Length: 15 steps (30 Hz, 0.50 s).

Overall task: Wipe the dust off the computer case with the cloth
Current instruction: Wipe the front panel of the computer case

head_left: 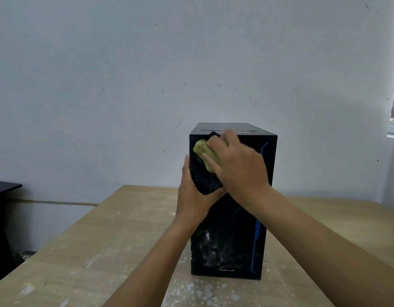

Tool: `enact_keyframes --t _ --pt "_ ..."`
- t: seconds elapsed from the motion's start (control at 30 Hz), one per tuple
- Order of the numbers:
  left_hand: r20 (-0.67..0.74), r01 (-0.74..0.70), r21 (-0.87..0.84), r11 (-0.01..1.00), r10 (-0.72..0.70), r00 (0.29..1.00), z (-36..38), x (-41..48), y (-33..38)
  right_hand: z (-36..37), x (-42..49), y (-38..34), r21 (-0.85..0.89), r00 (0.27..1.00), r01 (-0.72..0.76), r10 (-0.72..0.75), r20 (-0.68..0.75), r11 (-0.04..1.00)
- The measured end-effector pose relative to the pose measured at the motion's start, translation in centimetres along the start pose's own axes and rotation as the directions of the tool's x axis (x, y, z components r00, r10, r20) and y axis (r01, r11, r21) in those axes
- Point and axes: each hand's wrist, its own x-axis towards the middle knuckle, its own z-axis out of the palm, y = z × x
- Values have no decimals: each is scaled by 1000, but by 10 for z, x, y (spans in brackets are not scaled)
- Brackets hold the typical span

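Right hand [240,169] above left hand [192,200]

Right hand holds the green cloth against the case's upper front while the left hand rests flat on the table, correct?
Not on the table: in the head view the left hand grips the left edge of the case. The right hand does hold the green cloth against the upper front.

Could not read the tiny lettering [227,270] low on the computer case [231,240]. Saw only part of the cloth [202,151], the rest under the right hand [240,167]. Could not make out the fingers of the left hand [191,196] past the case's left edge. Lost dark furniture [3,191], mid left, to the frame edge.
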Motion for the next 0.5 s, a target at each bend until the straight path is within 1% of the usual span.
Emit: enact_keyframes --t 0.1,0.23,0.3,0.5 --pt "16 31 -14 999 -31 999 0 -1 -6 3 -27 2 14 992 81 -82 97 997" --pt "25 31 -42 999 -30 999 -1 -8 -9 -5 -43 14 1 984 87 -86 155 996" --pt "37 35 -43 998 -33 999 -1 -10 -11 -8 -38 17 7 986 81 -81 145 997" --pt "50 60 -40 997 -58 997 -2 -11 -10 -11 9 13 31 1000 9 -10 24 999"
